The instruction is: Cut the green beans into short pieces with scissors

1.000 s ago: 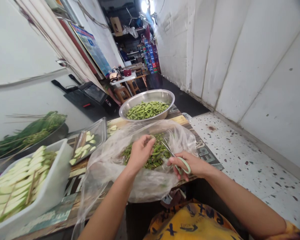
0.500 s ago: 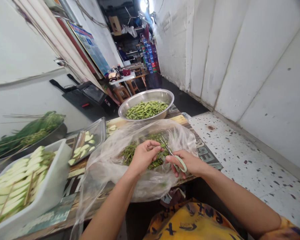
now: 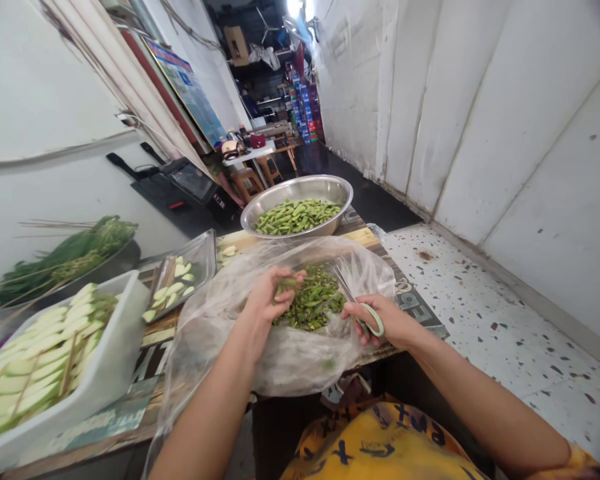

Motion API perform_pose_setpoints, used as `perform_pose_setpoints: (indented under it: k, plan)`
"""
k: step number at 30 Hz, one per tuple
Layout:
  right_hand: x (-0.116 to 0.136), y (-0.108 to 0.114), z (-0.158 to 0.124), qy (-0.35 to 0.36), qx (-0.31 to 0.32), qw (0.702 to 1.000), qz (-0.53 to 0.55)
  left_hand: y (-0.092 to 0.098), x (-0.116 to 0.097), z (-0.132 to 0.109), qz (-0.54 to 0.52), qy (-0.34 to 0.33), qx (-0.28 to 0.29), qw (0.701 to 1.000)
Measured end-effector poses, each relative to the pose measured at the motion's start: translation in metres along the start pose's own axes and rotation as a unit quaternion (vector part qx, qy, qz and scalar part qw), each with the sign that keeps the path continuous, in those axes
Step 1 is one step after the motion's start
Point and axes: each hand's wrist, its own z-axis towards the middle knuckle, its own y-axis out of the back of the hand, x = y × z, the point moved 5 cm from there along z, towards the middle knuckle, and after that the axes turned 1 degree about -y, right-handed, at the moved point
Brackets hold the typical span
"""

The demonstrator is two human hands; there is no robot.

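Note:
My left hand [image 3: 266, 300] is over the left side of a clear plastic bag [image 3: 205, 333], its fingers curled around a green edamame pod [image 3: 284, 285]. In my right hand [image 3: 387, 321] is a pair of scissors [image 3: 349, 293] with pale green handles, the blades pointing up and away over the bag. Green pods and trimmed bits [image 3: 314, 300] lie in the opened bag between my hands. Beyond it stands a steel bowl [image 3: 347, 195] holding many pods [image 3: 300, 217].
On the left are a white tub [image 3: 125, 333] of skewered pale green slices, a clear tray [image 3: 207, 257] with cut pieces, and a dark bowl [image 3: 127, 263] of leafy greens. The wooden table [image 3: 153, 400] ends at the right beside a speckled floor [image 3: 480, 300].
My left hand has moved left, away from the scissors, with a pod in its fingers. The scissors have shifted slightly right and down, uncovering more of the pods in the bag.

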Motion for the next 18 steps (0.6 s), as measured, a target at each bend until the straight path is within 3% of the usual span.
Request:
perform_pose_setpoints:
  k: [2, 3, 4, 6, 8, 10, 11, 12, 14, 18]
  plan:
    - [-0.002, 0.000, -0.001, 0.002, 0.006, 1.000, 0.001, 0.005, 0.001, 0.006, 0.108, -0.064, -0.032, 0.992]
    - [-0.003, 0.000, -0.001, 0.003, 0.009, 1.000, 0.002, 0.005, 0.001, 0.007, 0.204, -0.102, -0.044, 0.973]
    - [-0.004, 0.000, 0.000, 0.002, 0.010, 1.000, 0.003, 0.004, 0.002, 0.007, 0.316, -0.137, -0.047, 0.937]
    - [-0.006, 0.000, 0.000, -0.003, 0.010, 1.000, -0.002, -0.004, 0.005, 0.006, 0.527, -0.186, -0.039, 0.828]
    - [-0.007, 0.000, 0.001, -0.005, 0.011, 1.000, -0.012, -0.010, 0.010, 0.007, 0.663, -0.194, -0.032, 0.722]
    - [-0.007, -0.002, 0.001, -0.005, 0.014, 1.000, -0.023, -0.014, 0.010, 0.009, 0.721, -0.194, -0.041, 0.664]
    - [-0.006, -0.003, 0.001, -0.007, 0.017, 0.999, -0.029, -0.017, 0.009, 0.010, 0.728, -0.196, -0.039, 0.655]
    - [-0.005, -0.003, 0.001, -0.010, 0.020, 0.999, -0.035, -0.019, 0.008, 0.010, 0.723, -0.201, -0.032, 0.660]
    - [-0.003, -0.005, -0.002, -0.022, 0.028, 0.998, -0.049, -0.023, 0.004, 0.009, 0.680, -0.211, -0.017, 0.703]
    - [0.004, -0.007, -0.008, -0.031, 0.053, 0.995, -0.081, -0.021, 0.002, 0.000, 0.509, -0.145, 0.009, 0.848]
